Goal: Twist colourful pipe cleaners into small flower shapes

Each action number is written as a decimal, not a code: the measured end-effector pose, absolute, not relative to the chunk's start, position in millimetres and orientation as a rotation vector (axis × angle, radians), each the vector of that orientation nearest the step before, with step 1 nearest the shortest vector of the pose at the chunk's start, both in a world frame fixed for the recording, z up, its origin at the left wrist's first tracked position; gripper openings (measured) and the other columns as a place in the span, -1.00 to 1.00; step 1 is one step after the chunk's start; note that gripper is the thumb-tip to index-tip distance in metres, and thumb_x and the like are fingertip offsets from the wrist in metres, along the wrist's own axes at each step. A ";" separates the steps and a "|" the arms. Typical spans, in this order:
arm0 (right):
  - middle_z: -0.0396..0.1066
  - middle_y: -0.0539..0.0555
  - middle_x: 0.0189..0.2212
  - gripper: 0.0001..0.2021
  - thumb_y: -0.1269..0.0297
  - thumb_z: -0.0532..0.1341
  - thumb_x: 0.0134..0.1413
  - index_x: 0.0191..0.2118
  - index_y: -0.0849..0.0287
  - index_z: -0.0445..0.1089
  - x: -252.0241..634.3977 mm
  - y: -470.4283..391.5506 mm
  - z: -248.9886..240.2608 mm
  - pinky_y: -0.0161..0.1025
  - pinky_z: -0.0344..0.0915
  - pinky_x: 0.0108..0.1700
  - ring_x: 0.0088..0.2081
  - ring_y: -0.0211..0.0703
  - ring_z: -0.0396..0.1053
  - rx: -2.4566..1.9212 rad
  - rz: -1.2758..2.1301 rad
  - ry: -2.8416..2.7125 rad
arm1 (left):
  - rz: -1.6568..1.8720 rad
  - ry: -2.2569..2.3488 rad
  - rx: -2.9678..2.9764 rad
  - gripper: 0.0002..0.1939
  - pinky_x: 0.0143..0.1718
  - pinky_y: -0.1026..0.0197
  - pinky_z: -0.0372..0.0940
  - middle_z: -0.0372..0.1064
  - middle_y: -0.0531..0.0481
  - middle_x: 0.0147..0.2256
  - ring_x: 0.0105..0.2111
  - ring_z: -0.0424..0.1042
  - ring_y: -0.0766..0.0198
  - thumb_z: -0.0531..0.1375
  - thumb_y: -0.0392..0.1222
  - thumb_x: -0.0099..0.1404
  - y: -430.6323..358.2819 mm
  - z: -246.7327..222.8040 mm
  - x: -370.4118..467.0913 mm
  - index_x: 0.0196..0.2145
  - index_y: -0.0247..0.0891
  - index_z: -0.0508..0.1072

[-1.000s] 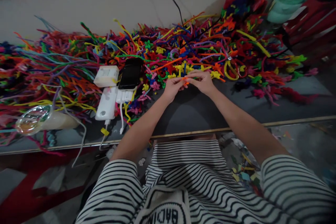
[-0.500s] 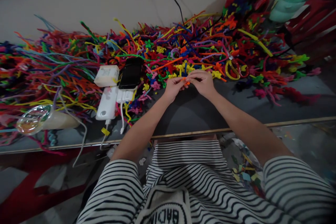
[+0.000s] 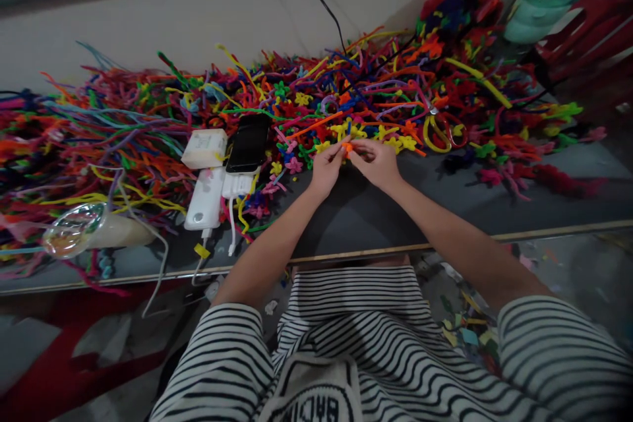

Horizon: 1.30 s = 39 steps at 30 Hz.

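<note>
Between my fingertips, over the near side of the pile, is a small orange pipe cleaner (image 3: pixel 348 149) bent into a compact shape. My left hand (image 3: pixel 327 169) pinches it from the left, and my right hand (image 3: pixel 376 161) pinches it from the other side; both are closed. Just beyond the fingers lie yellow pipe-cleaner flowers (image 3: pixel 341 128). Pink flowers (image 3: pixel 295 165) rest left of my left hand. A pair of scissors (image 3: pixel 438 132) with yellow and red handles lies on the pile to the right of my right hand.
Coloured pipe cleaners (image 3: pixel 143 102) cover the table's back and left. A black phone (image 3: pixel 248 142), a white box (image 3: pixel 204 148) and a white power bank (image 3: pixel 204 199) with cable lie left. A clear plastic cup (image 3: pixel 119 229) is tipped over near the front edge (image 3: pixel 361 254). A green bottle (image 3: pixel 541 10) stands far right.
The orange piece shows more plainly between the fingertips, which have turned it. My right hand's fingers have shifted down slightly. The whole view has tilted a little.
</note>
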State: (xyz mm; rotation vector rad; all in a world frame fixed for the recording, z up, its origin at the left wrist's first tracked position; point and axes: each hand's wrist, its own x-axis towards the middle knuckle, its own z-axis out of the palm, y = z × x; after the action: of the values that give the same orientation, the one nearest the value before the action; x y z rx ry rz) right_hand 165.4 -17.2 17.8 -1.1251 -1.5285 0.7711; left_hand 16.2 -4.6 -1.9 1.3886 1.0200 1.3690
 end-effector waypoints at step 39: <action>0.48 0.04 -0.48 -0.56 -0.08 0.44 -0.04 -0.30 0.23 0.48 182.0 -0.9 27.3 -0.38 0.20 -0.60 -0.54 -0.31 0.38 -0.908 1.346 -1.468 | 1.556 1.051 2.294 -0.75 -0.04 0.12 0.40 0.56 -0.07 -0.16 -0.11 0.52 0.23 0.18 -0.02 0.44 -7.4 7.9 -3.9 -0.06 -0.11 0.60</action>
State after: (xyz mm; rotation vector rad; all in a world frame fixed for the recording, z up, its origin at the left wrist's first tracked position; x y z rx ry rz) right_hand 182.0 -0.9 27.3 -0.9079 -1.4682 1.3465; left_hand -3.9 -7.4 7.9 2.2943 1.0508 1.5563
